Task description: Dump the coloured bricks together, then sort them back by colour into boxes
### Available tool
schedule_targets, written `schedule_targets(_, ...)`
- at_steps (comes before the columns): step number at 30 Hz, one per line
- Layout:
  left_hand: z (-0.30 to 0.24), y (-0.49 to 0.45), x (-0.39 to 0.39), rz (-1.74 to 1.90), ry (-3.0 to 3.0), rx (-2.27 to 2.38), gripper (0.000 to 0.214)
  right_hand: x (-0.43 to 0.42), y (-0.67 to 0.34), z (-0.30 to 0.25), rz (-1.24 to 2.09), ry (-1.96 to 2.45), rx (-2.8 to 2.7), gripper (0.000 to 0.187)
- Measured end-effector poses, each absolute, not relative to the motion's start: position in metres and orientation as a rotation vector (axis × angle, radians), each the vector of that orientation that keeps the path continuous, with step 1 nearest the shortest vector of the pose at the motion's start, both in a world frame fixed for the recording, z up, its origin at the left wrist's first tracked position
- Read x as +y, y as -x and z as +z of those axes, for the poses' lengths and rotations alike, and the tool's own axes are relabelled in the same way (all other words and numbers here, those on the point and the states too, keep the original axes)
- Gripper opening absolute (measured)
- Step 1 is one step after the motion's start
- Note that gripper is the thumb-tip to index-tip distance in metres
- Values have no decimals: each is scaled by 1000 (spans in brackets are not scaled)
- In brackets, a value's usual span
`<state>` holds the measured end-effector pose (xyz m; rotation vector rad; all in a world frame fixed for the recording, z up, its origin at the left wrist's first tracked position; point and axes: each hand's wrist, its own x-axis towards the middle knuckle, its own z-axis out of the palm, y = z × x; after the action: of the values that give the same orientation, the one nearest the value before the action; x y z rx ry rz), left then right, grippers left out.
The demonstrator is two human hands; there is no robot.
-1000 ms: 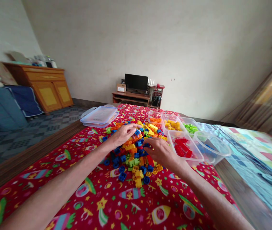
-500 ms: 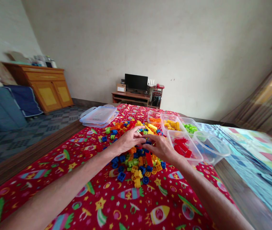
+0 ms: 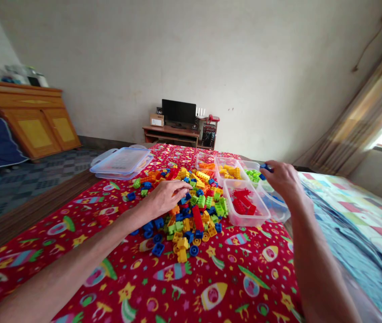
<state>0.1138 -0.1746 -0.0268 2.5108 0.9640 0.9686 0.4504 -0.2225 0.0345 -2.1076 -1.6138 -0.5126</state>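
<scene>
A heap of mixed toy building blocks (image 3: 197, 217) lies on the red patterned cloth (image 3: 137, 278). My left hand (image 3: 165, 197) is over the left part of the heap, its thumb and fingers drawn together. What they hold, if anything, cannot be made out among the blocks. My right hand (image 3: 283, 179) is raised above the clear bin with blue blocks (image 3: 274, 204), pinching a blue building block (image 3: 265, 167) between thumb and fingers. Beside that bin, a clear box (image 3: 248, 220) holds red blocks.
Farther back, clear boxes hold orange blocks (image 3: 207, 167), yellow blocks (image 3: 229, 172) and green blocks (image 3: 254, 175). Stacked clear lids (image 3: 121, 162) lie at the far left of the cloth. Beyond stands a desk (image 3: 170, 133) with a monitor (image 3: 179, 113). A quilted bed cover (image 3: 349, 215) is at the right.
My right hand has moved from the heap out to the right and up, carrying a blue building block. My left hand stays over the heap. The view has turned slightly right.
</scene>
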Motion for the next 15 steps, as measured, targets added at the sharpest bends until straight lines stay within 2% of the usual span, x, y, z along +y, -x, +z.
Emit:
schedule_targets(6,-26,-109,-167,943,-2642,1018,33,-223,-513,16,-419,2497,-1526,33)
schedule_targets(10,-30,-108,-164,911,-2670,1030,31,-223,-506,18,-484,2410,-1562,38)
schedule_targets(15,-47,-112,-162,909,-2724,921,27,-225,-449,33,-454,2248,-1734,38)
